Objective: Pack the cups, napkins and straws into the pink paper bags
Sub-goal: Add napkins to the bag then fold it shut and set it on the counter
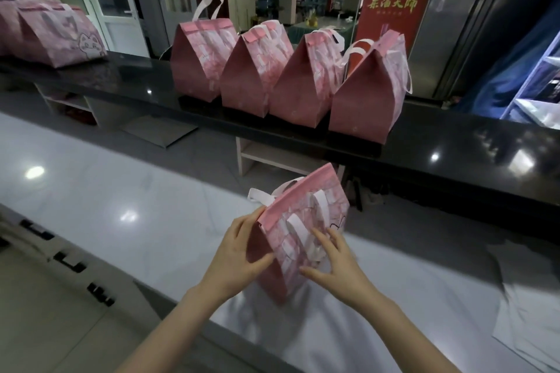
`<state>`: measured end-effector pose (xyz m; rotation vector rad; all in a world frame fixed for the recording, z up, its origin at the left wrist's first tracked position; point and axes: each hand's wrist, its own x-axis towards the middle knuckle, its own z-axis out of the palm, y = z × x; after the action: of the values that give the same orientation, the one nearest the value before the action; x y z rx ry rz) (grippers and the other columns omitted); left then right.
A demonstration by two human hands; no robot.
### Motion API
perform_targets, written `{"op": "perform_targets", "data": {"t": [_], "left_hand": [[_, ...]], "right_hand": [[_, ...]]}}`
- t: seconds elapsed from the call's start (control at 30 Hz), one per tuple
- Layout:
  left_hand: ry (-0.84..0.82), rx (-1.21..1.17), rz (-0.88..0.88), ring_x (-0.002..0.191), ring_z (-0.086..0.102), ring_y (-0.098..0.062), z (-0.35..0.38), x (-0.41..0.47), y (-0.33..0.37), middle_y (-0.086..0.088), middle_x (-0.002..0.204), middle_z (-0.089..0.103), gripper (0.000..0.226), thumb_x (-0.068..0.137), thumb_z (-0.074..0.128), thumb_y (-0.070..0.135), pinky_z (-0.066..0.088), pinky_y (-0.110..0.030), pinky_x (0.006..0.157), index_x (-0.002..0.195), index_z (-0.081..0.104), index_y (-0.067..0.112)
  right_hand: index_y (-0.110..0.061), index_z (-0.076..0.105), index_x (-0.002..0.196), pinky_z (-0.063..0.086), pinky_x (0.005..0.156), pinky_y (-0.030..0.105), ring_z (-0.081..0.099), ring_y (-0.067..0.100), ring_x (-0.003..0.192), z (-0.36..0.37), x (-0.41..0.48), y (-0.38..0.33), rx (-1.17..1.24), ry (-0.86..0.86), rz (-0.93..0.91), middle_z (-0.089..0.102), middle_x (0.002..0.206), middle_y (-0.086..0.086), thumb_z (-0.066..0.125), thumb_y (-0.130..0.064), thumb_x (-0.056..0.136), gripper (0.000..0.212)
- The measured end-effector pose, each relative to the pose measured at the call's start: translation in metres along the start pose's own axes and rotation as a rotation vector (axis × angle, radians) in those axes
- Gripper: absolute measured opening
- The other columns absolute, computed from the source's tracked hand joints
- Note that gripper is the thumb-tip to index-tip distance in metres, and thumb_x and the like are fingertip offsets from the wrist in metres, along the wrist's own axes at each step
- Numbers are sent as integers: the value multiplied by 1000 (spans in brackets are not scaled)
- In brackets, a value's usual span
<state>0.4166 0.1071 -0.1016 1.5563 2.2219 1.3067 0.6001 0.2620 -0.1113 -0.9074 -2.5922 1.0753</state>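
Curling round the top corner of the pink bag [297,195], the fingers [247,222] of the left hand [239,254] are gripping it; the right hand [336,266] is laid flat and open on its front. The bag is stood on the white table [136,209]. Closing seems in hand; next, a two-handed lift to the closed bags [248,79] is probably needed.

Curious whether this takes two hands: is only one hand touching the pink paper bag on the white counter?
No, the left hand holds the pink paper bag's side while the right hand presses its front.

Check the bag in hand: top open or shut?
Shut: the bag has its pink top flap folded flat, a handle lying down its face.
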Motion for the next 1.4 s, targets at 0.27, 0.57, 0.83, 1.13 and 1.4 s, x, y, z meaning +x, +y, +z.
{"op": "perform_targets", "data": {"t": [0.27,0.57,0.83,1.13,1.4], "left_hand": [[159,41,-107,101,51,-8,28,-17,15,14,111,49,71,59,61,25,47,-30,91,129,55,30],[71,-61,-351,120,42,-4,55,-47,17,8,135,40,97,63,77,36,33,-15,103,142,20,42],[284,-23,-386,132,41,-11,28,-46,24,8,148,39,109,75,77,12,39,-31,106,148,5,49],[446,74,-304,124,48,-10,-83,-23,1,10,144,44,109,77,78,14,44,-32,101,145,3,56],[478,155,-185,116,55,-17,-216,22,-52,3,136,52,108,77,79,19,49,-37,96,145,2,55]], "right_hand": [[-45,1,148,32,111,35,15,25,146,13,-3,1,-5,-21,-29,-8,159,1,71,-28,76,102],[-28,19,148,25,102,19,35,20,132,38,-11,32,274,62,-50,35,139,3,71,-5,76,92],[-38,21,148,28,104,13,34,10,134,39,8,-8,322,132,-264,36,146,-5,53,6,65,99],[-48,20,143,20,100,-1,25,-9,134,50,61,-117,239,87,-477,30,150,-9,50,17,66,105],[-65,13,138,49,94,26,48,7,122,81,135,-236,266,154,-571,33,143,-12,60,13,71,113]]}}
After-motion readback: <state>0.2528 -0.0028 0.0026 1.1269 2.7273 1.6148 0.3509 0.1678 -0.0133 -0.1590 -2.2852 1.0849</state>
